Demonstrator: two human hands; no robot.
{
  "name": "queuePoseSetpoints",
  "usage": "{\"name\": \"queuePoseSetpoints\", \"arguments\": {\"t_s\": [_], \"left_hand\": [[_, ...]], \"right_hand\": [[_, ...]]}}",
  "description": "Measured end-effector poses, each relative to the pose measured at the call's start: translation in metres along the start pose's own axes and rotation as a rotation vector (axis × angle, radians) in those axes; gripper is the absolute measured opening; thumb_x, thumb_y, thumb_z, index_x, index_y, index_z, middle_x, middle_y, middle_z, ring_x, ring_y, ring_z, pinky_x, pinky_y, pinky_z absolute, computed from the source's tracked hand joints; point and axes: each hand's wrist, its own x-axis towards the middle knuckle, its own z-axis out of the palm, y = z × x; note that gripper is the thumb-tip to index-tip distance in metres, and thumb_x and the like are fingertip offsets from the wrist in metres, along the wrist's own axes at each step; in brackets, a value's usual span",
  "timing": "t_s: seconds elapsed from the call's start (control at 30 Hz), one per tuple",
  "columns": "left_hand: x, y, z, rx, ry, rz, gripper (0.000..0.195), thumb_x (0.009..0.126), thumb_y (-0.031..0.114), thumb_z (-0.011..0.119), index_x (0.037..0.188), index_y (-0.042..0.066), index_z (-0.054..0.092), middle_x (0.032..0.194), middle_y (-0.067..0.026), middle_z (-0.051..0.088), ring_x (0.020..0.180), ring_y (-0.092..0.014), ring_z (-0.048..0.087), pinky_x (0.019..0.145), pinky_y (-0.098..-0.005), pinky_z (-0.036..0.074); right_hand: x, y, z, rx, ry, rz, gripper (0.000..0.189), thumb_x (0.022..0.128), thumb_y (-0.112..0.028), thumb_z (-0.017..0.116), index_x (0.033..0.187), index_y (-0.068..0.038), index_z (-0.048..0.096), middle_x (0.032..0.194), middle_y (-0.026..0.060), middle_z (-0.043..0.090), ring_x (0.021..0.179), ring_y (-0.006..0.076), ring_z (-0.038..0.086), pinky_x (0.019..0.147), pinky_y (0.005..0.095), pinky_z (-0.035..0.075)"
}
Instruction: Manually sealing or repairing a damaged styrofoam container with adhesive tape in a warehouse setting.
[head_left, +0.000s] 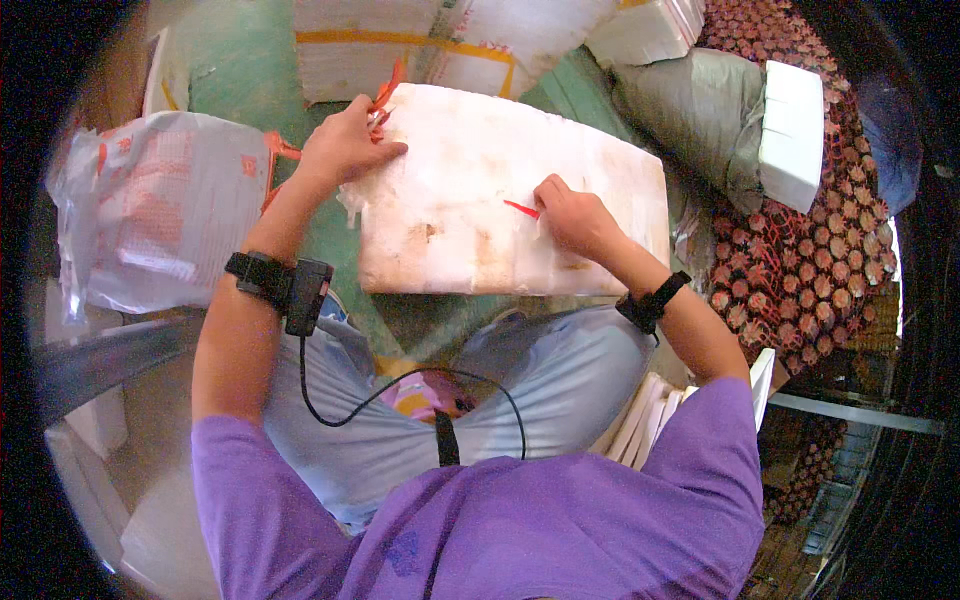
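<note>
In front of me lies a large white foam block (472, 165) with brown stains, its near edge above my knees. My left hand (349, 142) is at its far left corner, fingers closed around orange-red strips (388, 86) that stick up past the knuckles. Something whitish shows among those strips, too small to name. Toward the block's right side, my right hand (577, 217) rests low over the top with its fingers curled. A thin red strip (521, 208) extends leftward from its fingertips.
To the left sits a translucent plastic bag (180, 202) with orange-red print. Taped white packages (390, 64) lie beyond the block. At right are a grey-wrapped bundle (690, 112), a white foam box (791, 135) and patterned cloth (802, 270). A black cable (405, 375) hangs across my lap.
</note>
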Motion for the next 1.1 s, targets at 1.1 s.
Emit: {"name": "queuePoseSetpoints", "arguments": {"t_s": [1.1], "left_hand": [[-0.019, 0.044, -0.039, -1.399, -0.162, -0.38, 0.055, 0.083, 0.057, 0.072, 0.1, 0.006, 0.062, 0.082, -0.004, 0.065, 0.069, -0.016, 0.065, 0.063, -0.0325, 0.057]], "right_hand": [[0.169, -0.08, -0.04, 2.084, 0.513, 0.187, 0.01, 0.088, -0.002, 0.053, 0.095, -0.008, 0.058, 0.086, 0.005, 0.057, 0.076, 0.0169, 0.056, 0.063, 0.0276, 0.047]]}}
